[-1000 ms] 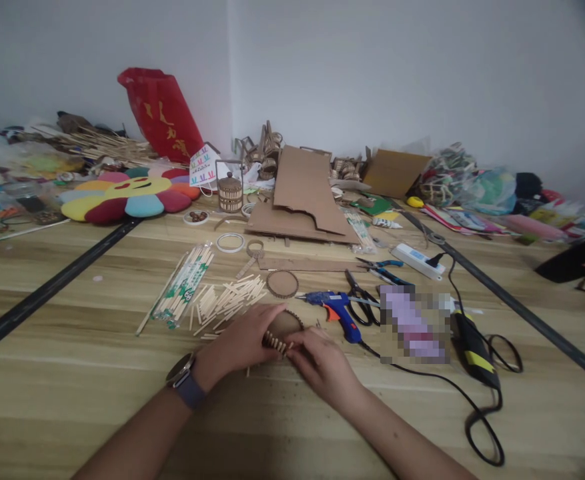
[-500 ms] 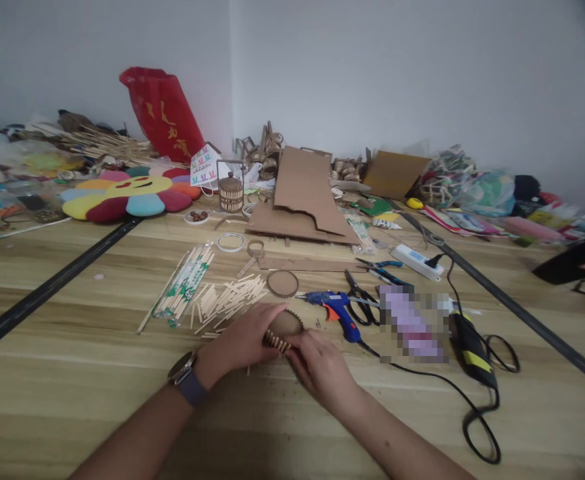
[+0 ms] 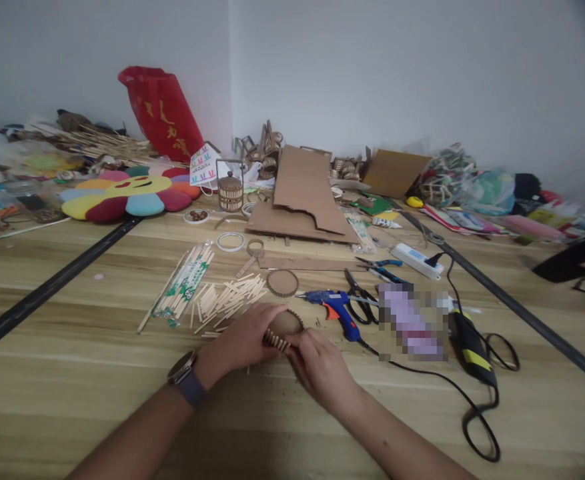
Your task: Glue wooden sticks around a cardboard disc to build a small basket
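Just above the wooden table, a round cardboard ring (image 3: 277,341) with short light sticks set around its wall sits between my two hands. My left hand (image 3: 245,333), with a watch on its wrist, curls around the ring's left side. On the near right side, the fingers of my right hand (image 3: 317,363) pinch the ring's edge; their tips are partly hidden. Beyond it lies a flat brown cardboard ring (image 3: 283,283). Loose short sticks (image 3: 229,300) spread to the left. A blue glue gun (image 3: 335,310) rests to the right, its nozzle pointing left.
Black-handled scissors (image 3: 362,303), pliers (image 3: 379,263) and a white power strip (image 3: 417,261) lie to the right, with a black cable running near my right arm. Packaged sticks (image 3: 185,283) lie left. Cardboard sheets (image 3: 302,190) and a small lidded stick basket (image 3: 231,192) stand farther back.
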The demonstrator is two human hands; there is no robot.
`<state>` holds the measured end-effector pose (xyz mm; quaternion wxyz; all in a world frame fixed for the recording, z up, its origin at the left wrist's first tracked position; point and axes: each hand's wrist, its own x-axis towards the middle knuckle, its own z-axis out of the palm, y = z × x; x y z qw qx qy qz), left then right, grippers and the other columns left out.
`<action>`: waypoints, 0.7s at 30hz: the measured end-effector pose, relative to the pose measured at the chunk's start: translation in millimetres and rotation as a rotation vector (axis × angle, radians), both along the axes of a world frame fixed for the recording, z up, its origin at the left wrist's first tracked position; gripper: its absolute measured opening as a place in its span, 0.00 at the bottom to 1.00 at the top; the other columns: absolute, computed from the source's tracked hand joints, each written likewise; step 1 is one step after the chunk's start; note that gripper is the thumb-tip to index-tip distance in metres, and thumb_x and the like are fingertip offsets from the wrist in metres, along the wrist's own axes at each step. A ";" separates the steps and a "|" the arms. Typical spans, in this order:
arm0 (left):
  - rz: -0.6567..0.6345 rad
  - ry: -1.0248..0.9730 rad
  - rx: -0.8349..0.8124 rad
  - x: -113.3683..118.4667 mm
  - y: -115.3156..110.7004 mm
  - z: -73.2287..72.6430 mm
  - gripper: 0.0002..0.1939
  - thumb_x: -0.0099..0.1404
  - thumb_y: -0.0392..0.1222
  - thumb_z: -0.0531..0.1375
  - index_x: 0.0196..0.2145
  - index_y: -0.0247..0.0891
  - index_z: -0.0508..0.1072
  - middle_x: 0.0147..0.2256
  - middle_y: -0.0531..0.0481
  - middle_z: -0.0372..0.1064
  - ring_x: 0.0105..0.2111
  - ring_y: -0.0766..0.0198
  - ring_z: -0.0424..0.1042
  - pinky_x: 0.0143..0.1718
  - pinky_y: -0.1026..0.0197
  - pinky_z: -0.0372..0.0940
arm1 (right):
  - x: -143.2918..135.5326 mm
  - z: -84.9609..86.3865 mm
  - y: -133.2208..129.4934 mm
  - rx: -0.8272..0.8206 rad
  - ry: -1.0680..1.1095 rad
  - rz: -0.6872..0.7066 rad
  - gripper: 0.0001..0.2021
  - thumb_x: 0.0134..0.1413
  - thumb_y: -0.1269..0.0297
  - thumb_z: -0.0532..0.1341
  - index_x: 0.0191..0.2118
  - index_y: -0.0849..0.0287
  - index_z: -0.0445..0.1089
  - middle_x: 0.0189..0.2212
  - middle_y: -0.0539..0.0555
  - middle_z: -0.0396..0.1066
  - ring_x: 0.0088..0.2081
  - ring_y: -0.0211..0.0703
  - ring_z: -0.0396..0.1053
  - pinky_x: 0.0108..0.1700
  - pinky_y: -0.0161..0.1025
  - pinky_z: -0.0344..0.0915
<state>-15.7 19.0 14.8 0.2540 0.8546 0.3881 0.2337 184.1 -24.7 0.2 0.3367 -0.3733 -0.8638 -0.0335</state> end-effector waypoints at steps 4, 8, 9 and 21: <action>0.003 -0.001 -0.008 0.2 -0.1 1.0 0.39 0.51 0.31 0.68 0.60 0.36 0.63 0.60 0.39 0.66 0.59 0.48 0.65 0.62 0.45 0.61 | -0.3 0.8 -0.1 0.006 -0.004 -0.005 0.11 0.70 0.68 0.50 0.39 0.59 0.69 0.28 0.55 0.72 0.30 0.45 0.69 0.33 0.38 0.64; 0.000 -0.002 -0.012 0.3 0.0 1.7 0.38 0.51 0.30 0.68 0.60 0.37 0.63 0.60 0.40 0.66 0.59 0.48 0.65 0.62 0.44 0.60 | -0.4 -0.1 -0.3 0.012 -0.010 -0.008 0.11 0.70 0.68 0.50 0.39 0.59 0.69 0.28 0.55 0.72 0.30 0.45 0.69 0.33 0.38 0.64; -0.001 0.000 -0.014 0.3 -0.2 2.0 0.39 0.51 0.31 0.68 0.60 0.38 0.63 0.60 0.40 0.66 0.59 0.48 0.65 0.62 0.44 0.60 | -0.4 -0.4 -0.4 0.008 -0.012 -0.010 0.11 0.70 0.68 0.50 0.39 0.59 0.69 0.28 0.55 0.71 0.30 0.45 0.69 0.33 0.38 0.64; -0.021 -0.011 -0.034 -1.8 0.1 -0.1 0.38 0.54 0.34 0.67 0.61 0.41 0.61 0.61 0.40 0.64 0.61 0.47 0.63 0.63 0.43 0.58 | 10.5 5.2 1.7 -0.233 0.043 0.036 0.13 0.64 0.70 0.58 0.53 0.60 0.66 0.35 0.57 0.76 0.36 0.47 0.74 0.37 0.40 0.72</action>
